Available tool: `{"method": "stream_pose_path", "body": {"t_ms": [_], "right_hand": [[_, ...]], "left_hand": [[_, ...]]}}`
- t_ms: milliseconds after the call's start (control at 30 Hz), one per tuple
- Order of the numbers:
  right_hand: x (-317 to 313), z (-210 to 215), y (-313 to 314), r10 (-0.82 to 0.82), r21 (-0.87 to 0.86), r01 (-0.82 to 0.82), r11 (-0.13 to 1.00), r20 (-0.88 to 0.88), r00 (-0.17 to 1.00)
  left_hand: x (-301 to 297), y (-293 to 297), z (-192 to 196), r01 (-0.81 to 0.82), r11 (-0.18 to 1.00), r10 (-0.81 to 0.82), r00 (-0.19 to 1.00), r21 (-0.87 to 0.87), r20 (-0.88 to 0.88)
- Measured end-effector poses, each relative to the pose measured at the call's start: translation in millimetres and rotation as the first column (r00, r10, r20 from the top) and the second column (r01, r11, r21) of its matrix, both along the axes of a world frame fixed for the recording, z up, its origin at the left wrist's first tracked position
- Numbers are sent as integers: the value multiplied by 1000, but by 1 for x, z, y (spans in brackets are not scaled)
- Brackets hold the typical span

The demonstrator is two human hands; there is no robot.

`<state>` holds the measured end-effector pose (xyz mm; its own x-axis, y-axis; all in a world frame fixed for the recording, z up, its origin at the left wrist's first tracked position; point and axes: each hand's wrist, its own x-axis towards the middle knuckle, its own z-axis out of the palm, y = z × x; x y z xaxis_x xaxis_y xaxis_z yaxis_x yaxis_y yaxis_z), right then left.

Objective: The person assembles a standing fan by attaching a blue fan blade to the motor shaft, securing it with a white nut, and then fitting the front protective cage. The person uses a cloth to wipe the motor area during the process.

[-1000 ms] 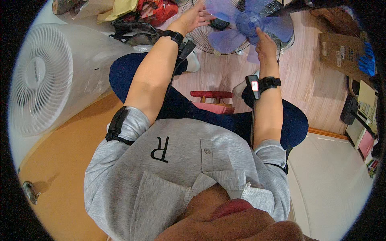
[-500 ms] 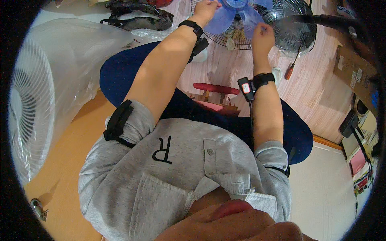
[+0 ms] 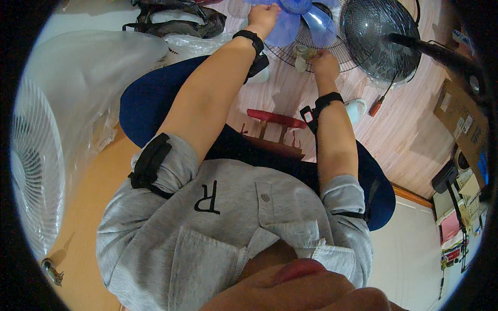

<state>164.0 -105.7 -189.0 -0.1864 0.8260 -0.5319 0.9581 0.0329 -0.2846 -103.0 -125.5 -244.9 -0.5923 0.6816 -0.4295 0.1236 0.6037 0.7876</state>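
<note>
At the top edge lies a fan with translucent blue blades [image 3: 320,26] over a round black wire guard [image 3: 348,58]. My left hand [image 3: 263,22] is closed at the edge of a blue blade on the fan's left side, fingertips partly cut by the frame's edge. My right hand [image 3: 327,66] is at the guard's near rim with curled fingers, beside a crumpled pale-yellow wad [image 3: 302,56]. What those fingers hold is too small to make out. Both wrists wear black straps with small devices.
A plastic-wrapped black fan part [image 3: 381,39] stands at right, with an orange-handled screwdriver [image 3: 381,101] near it. A low red-topped stool [image 3: 276,118] sits between my legs. At left is a plastic-covered white fan [image 3: 39,160]; at right, a cardboard box [image 3: 461,109].
My right hand has moved left and nearer to me, down to the guard's rim by the crumpled wad. My left hand stays by the blade. The blue blades sit at a different angle.
</note>
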Motion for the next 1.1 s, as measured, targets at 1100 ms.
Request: {"method": "stream_pose_path", "body": {"t_ms": [1100], "right_hand": [[133, 349, 37, -324, -301, 511, 805, -945, -45]], "left_hand": [[222, 69, 386, 144, 806, -561, 497, 574, 663]]}}
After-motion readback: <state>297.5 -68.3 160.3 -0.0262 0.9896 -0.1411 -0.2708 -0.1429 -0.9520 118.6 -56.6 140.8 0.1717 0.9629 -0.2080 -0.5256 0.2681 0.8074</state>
